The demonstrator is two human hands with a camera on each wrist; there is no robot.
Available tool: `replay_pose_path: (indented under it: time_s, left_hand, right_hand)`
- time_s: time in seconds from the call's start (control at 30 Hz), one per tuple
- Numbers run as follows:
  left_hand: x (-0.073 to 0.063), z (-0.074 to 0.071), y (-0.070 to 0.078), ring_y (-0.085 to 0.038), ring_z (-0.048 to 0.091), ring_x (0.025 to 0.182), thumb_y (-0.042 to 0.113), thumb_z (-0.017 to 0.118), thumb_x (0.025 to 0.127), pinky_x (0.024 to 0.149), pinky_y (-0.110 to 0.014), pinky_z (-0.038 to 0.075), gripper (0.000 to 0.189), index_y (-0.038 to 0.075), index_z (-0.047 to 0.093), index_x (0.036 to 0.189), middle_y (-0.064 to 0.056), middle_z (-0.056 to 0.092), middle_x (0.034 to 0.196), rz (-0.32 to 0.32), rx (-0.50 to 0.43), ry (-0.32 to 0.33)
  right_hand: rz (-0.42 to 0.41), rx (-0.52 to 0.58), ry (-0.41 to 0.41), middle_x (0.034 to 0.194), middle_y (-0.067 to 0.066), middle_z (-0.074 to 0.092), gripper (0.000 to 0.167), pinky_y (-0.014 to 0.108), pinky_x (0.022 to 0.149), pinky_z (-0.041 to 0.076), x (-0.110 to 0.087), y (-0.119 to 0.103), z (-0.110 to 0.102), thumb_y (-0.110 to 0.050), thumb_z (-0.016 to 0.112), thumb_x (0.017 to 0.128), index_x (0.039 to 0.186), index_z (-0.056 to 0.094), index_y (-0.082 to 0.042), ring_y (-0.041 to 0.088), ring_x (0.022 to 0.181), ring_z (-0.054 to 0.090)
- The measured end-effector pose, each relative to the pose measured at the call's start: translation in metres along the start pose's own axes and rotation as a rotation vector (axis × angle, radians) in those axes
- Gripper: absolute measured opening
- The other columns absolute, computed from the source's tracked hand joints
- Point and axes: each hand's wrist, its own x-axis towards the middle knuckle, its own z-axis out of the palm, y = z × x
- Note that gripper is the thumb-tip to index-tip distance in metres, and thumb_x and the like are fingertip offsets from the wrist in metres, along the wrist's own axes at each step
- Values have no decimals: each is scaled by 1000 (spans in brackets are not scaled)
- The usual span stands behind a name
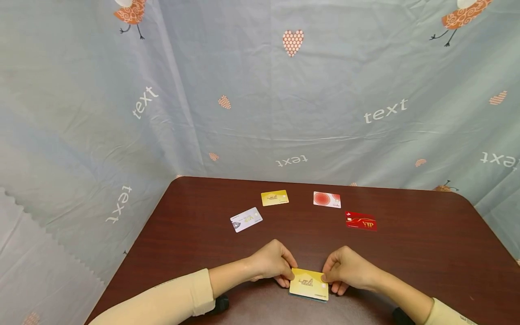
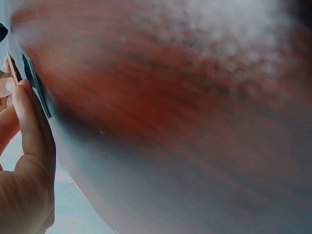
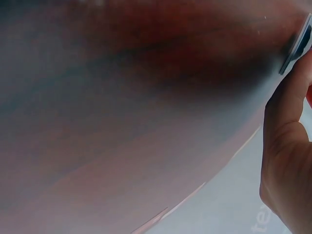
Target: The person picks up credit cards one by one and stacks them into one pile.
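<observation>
Near the table's front edge, my left hand pinches the left side of a yellow card, thumb on top. My right hand pinches the opposite side in the same way. The yellow card faces up, with a dark drawing and small lettering on it. Below its front edge shows a thin teal strip of another card. In the left wrist view this teal card stands at a slant beside the fingers. Card edges also show by the right fingers in the right wrist view.
Farther back on the dark red-brown table lie a second yellow card, a silver VIP card, a white card with red circles and a red VIP card. A printed curtain hangs behind and at the left.
</observation>
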Motion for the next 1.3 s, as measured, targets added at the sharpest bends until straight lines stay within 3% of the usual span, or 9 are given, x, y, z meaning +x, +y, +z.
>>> replay_pose_path:
  time_s: [0.37,1.3]
  left_hand:
    - [0,3,-1,-13,62,47,-24,70,76,45,-24,56,18,-8,72,85,-18,70,68,13,49,4]
    - [-2,14,6,-10,56,42,-23,70,76,41,-23,53,20,-4,70,76,-11,66,58,92,266,78]
  right_hand:
    - [-6,-27,-14,64,10,67,12,25,49,58,-1,1,3,-1,78,90,85,68,4,13,51,64]
    - [-21,-161,44,62,9,67,16,30,47,59,-1,-1,2,-5,81,88,77,69,-1,14,49,66]
